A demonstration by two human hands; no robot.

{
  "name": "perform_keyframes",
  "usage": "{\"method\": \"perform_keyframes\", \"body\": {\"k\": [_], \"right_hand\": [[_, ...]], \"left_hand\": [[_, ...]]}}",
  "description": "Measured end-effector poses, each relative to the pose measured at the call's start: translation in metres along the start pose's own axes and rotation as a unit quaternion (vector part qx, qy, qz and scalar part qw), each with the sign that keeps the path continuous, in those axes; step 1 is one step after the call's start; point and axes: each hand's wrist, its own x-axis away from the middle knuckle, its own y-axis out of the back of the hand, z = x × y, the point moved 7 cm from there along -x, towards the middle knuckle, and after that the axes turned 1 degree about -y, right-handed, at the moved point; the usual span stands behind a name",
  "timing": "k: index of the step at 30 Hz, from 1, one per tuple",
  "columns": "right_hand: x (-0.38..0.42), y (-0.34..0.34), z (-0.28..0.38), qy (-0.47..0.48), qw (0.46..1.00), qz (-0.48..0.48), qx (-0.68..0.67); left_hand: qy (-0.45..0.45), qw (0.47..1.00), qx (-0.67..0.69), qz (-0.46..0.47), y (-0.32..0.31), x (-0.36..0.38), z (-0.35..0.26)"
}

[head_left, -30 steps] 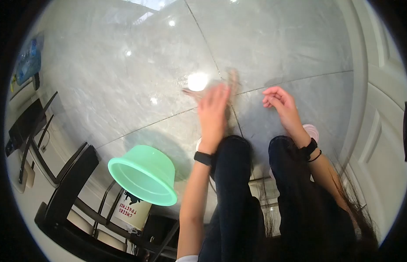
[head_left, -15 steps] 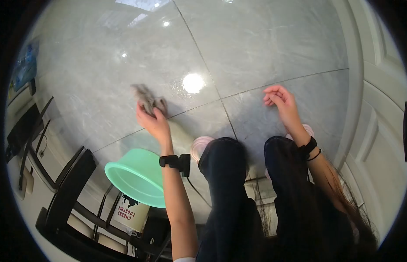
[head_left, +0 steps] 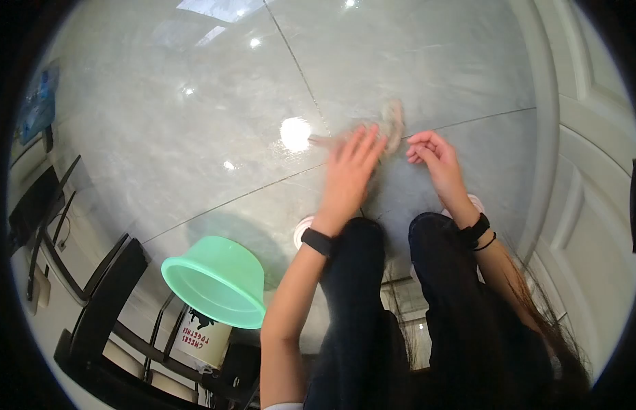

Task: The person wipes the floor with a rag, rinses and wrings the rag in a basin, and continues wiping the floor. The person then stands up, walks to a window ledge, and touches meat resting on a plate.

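Observation:
My left hand [head_left: 349, 171] lies over a greyish cloth [head_left: 394, 126] on the wet tiled floor [head_left: 195, 137]. Its fingers are stretched forward on top of the cloth, which is blurred and sticks out past the fingertips on both sides. My right hand [head_left: 437, 160] hovers just right of the cloth, its fingers curled in and nothing visible in them. A green plastic basin [head_left: 215, 277] stands at the lower left, tilted in view, beside my left forearm.
Black chair frames [head_left: 103, 301] and a white bin with red lettering [head_left: 203, 338] are at the lower left. White panelled doors [head_left: 591, 178] line the right side. A blue plastic bag [head_left: 39, 109] is at the far left. My knees are below my hands.
My left hand has moved right with the cloth, from above the basin to near my right hand. Its fingers have gone from gripping to stretched flat. My right hand has hardly moved.

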Motion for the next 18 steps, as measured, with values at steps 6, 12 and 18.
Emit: {"method": "perform_keyframes", "body": {"k": [6,12,18], "right_hand": [[0.013,-0.002,-0.019,-0.015,0.999,0.025,0.031],[0.022,-0.001,-0.026,-0.001,1.0,0.027,0.015],[0.025,0.01,-0.021,0.012,0.999,0.013,0.031]], "left_hand": [[-0.062,0.996,0.012,0.065,-0.014,0.033,-0.037],[0.013,0.985,0.169,-0.039,0.01,0.036,-0.006],[0.24,0.947,0.118,-0.181,0.056,0.068,0.075]]}}
